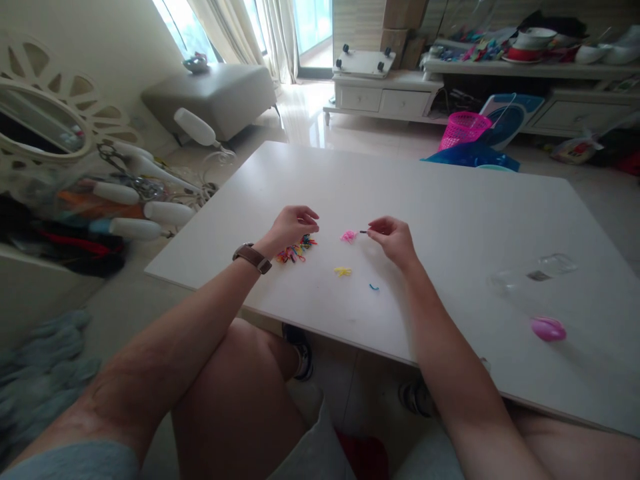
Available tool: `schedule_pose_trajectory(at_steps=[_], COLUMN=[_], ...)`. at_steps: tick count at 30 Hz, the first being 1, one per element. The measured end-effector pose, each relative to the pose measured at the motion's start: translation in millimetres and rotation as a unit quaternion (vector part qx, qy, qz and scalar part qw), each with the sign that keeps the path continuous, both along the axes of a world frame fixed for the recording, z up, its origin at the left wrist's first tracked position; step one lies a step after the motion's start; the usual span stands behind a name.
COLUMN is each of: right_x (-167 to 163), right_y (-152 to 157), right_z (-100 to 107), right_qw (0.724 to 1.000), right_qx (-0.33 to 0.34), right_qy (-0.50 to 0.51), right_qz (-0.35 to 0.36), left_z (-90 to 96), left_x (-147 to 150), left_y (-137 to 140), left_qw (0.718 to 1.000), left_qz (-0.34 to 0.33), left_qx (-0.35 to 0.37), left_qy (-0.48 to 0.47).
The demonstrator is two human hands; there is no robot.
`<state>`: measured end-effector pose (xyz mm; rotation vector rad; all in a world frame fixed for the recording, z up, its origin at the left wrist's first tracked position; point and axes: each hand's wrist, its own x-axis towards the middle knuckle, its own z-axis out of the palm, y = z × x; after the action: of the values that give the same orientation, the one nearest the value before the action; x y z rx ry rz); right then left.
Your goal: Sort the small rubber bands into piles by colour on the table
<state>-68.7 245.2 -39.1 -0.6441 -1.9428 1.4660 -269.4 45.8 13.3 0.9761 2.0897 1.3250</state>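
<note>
Purple rounded object [549, 329], smooth and shiny, well right of the right fingers and nearer the body. Small blue strip [374, 287] lies nearer the body than the right fingertips, slightly bent, long axis slanting down to the right. Clear bottle [550, 268] on its side, well right of the right fingers; transparent, so outline hard to make out, one dark patch on it. Little yellow pile [343, 271] nearer than the fingers, between the two hands; pieces thin, overlapping. Multicolored pile [295, 252] just under and nearer than the left fingers, partly hidden by that hand; loops and strips, material can't tell.

Right hand [395, 241]: thumb and fingertips pinched on dark piece [363, 232]. Piece is thin, straight, long axis about level, free end pointing left to pink pile [349, 236]; other end hidden in the grip. Pink pile is tangled, just left of right fingertips. Left hand [295, 227]: fingers bent, tips slightly apart from thumb. White table [450, 200], smooth, extends beyond both hands.
</note>
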Motion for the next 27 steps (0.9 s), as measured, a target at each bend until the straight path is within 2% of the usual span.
schedule_pose_trajectory(at_steps=[4, 10, 15, 21, 27], right_x=[6, 1, 6, 6, 8], right_y=[18, 16, 21, 26, 31], right_z=[-5, -14, -12, -15, -16], right_qw=[0.998, 0.997, 0.994, 0.991, 0.989], right_qx=[-0.013, -0.021, -0.002, -0.013, -0.008], right_qy=[-0.007, -0.012, -0.019, 0.002, -0.011], right_qz=[-0.065, -0.078, -0.11, -0.134, -0.15], left_z=[-4.4, -17.8, -19.7, -27.3, -29.7], left_x=[-14, -28, -19, -10, -12], left_y=[-18, -33, -26, -10, -5], left_qw=[0.998, 0.996, 0.993, 0.986, 0.989], left_qz=[0.042, 0.038, 0.019, 0.04, 0.019], left_qx=[-0.044, -0.078, -0.088, -0.103, -0.089], left_qy=[0.009, 0.035, 0.076, 0.122, 0.116])
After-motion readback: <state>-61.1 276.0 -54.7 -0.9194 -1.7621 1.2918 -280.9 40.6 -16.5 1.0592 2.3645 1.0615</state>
